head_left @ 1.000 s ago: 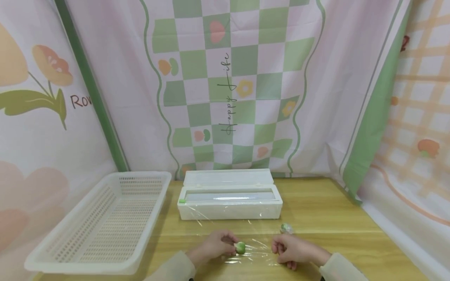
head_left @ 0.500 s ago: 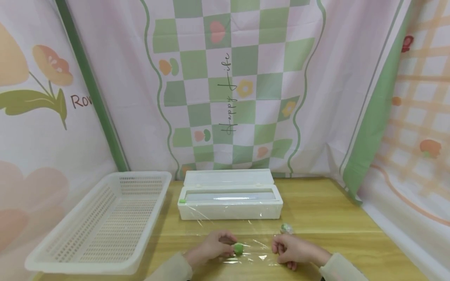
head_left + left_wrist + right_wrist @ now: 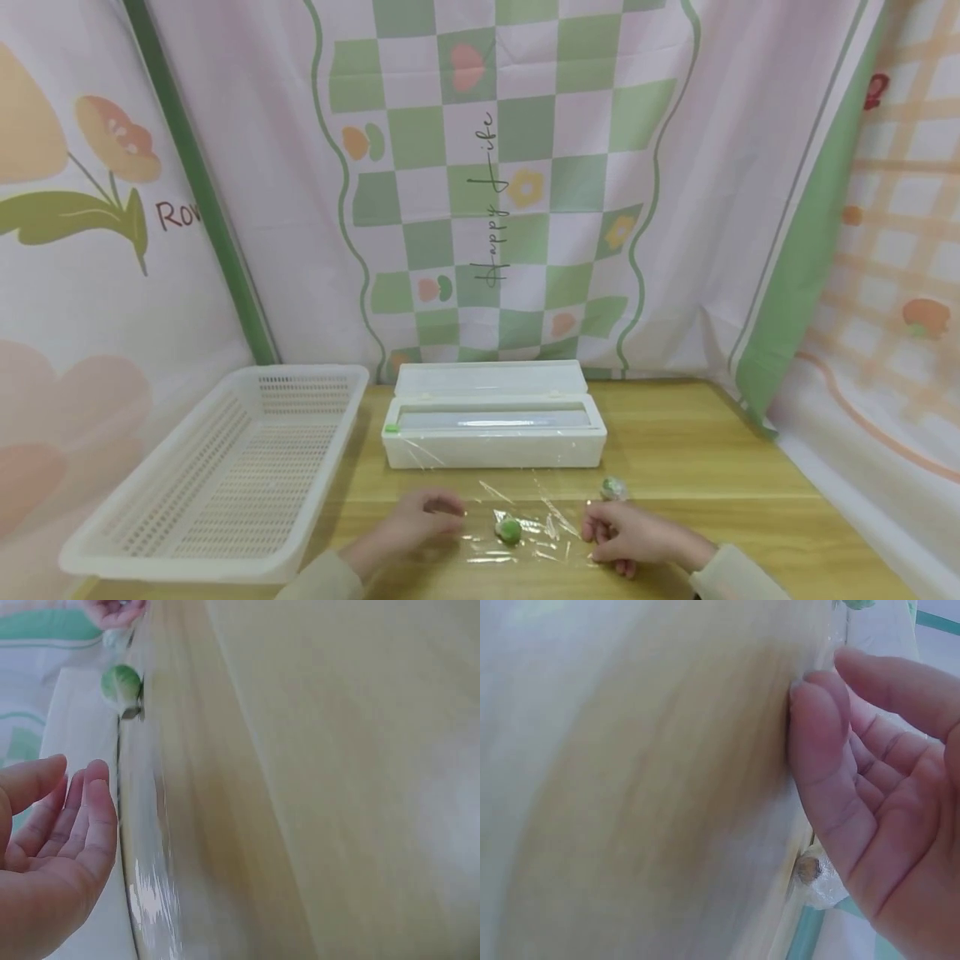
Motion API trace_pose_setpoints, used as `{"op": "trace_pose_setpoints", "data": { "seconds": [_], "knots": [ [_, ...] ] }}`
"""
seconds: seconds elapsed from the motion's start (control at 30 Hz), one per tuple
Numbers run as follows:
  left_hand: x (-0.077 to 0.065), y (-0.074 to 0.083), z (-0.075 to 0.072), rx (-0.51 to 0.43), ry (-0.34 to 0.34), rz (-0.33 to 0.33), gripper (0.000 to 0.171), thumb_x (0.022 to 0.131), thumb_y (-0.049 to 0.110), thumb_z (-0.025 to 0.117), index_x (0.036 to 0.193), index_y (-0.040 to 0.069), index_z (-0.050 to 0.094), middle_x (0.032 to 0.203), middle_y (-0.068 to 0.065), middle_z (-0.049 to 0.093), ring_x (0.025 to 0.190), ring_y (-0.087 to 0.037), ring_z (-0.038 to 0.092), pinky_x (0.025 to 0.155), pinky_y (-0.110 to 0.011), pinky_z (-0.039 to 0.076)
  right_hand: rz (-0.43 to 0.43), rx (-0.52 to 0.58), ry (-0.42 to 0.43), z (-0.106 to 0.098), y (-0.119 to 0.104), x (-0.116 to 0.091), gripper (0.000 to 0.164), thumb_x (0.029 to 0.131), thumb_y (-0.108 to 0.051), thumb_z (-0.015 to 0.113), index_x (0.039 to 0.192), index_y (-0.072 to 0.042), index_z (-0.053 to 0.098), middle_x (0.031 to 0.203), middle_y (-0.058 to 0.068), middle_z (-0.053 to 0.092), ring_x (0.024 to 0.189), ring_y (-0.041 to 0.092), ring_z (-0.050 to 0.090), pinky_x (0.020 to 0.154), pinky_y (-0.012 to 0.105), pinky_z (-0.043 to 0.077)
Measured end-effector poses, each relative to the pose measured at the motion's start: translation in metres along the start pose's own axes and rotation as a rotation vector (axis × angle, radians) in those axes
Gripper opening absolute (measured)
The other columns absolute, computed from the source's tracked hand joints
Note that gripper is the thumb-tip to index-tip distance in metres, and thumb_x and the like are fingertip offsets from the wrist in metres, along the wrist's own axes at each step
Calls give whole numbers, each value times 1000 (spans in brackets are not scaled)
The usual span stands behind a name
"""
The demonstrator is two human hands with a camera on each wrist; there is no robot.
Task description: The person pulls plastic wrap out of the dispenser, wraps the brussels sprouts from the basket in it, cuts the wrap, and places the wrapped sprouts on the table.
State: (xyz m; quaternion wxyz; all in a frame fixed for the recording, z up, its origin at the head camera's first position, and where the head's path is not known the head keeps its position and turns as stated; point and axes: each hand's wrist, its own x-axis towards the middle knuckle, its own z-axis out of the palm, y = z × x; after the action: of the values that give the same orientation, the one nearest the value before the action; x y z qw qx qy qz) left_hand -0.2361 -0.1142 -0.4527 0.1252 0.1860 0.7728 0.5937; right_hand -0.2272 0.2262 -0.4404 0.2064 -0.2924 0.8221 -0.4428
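A green Brussels sprout lies on a sheet of clear cling film drawn out in front of the white dispenser box. To its left is my left hand, apart from the sprout; in the left wrist view its fingers are spread and loosely bent, holding nothing. My right hand pinches the film's right edge between thumb and finger, though the thin film barely shows in the right wrist view. Just behind that hand sits a second sprout, wrapped in film; its cut stem end faces the right wrist camera.
A white perforated basket stands on the left of the wooden table. The dispenser's lid is raised at the back, with the film roll visible inside. Patterned curtains surround the table at the back and sides.
My left hand has let go of the sprout and drawn back to the left, leaving it on the film. The right hand has stayed nearly in place.
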Motion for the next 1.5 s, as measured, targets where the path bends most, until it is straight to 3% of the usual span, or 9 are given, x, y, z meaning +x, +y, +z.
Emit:
{"op": "trace_pose_setpoints", "data": {
  "seconds": [0.2, 0.4, 0.53, 0.7, 0.93, 1.17, 1.3, 1.4, 1.5],
  "knots": [
    [-11, -1, -16, 8, -11, 10, 27, 83, 9, 65, 104, -5, 58, 97, -13, 62, 83, -25, 59, 72, -35, 51, -41, -17, -27, -2, -1, -3, 18, 83, -11, 67, 87, -4, 51, 66, -2, 50, 49, 4, 49, 39, 20, 44],
    [-28, -4, -31, 120, -58, 21, 25, 83, 12, 65, 103, -1, 60, 96, -9, 62, 83, -21, 58, 70, -31, 50, -74, -11, -86, -3, -2, -5, 18, 83, -13, 67, 90, -5, 52, 69, -4, 51, 52, 2, 46, 41, 17, 41],
    [-39, -6, -42, 249, -132, 76, 18, 77, 8, 70, 92, 2, 61, 84, -1, 60, 76, -12, 56, 67, -24, 48, -69, -14, -116, -5, -2, -5, 18, 82, -14, 68, 90, -6, 53, 70, -6, 51, 54, 0, 44, 43, 14, 36],
    [-50, -4, -51, 446, -188, 90, 19, 71, 7, 74, 83, 10, 59, 75, 8, 54, 68, -5, 49, 61, -22, 45, -113, -98, -112, -5, -1, -4, 18, 78, -11, 71, 84, -8, 55, 70, -9, 51, 59, -1, 45, 48, 17, 40],
    [-55, -1, -55, 562, -196, 151, 17, 71, 4, 70, 78, 12, 56, 73, 12, 51, 69, -3, 46, 62, -22, 42, -187, -196, -122, -3, 1, -1, 15, 76, 3, 65, 78, -8, 55, 70, -13, 49, 61, -4, 43, 51, 17, 41],
    [-52, -10, -58, 606, -165, 205, 14, 78, 4, 63, 73, 15, 57, 71, 16, 50, 68, 0, 45, 63, -23, 42, -238, -263, -72, -2, -2, -2, 14, 78, 2, 63, 74, -9, 56, 69, -13, 50, 61, -4, 43, 50, 17, 42],
    [-51, -15, -60, 588, -87, 230, 8, 83, 9, 62, 79, 15, 59, 79, 15, 54, 76, -5, 51, 70, -28, 46, -274, -258, -16, -3, 3, -2, 13, 78, 1, 64, 75, -10, 57, 71, -13, 51, 63, -4, 45, 51, 19, 44],
    [-53, -12, -60, 481, -26, 167, 2, 86, 13, 60, 87, 13, 59, 90, 7, 58, 81, -11, 54, 72, -31, 48, -336, -269, 41, -5, 8, -2, 15, 77, 2, 65, 75, -11, 58, 74, -12, 52, 65, -2, 46, 52, 20, 44],
    [-54, -6, -59, 383, 19, 92, 8, 89, 18, 58, 91, 11, 58, 99, -1, 58, 79, -17, 55, 70, -34, 48, -394, -316, 110, -6, 9, -2, 18, 74, 4, 65, 74, -13, 59, 75, -9, 50, 67, 1, 46, 53, 20, 44]
  ]
}}
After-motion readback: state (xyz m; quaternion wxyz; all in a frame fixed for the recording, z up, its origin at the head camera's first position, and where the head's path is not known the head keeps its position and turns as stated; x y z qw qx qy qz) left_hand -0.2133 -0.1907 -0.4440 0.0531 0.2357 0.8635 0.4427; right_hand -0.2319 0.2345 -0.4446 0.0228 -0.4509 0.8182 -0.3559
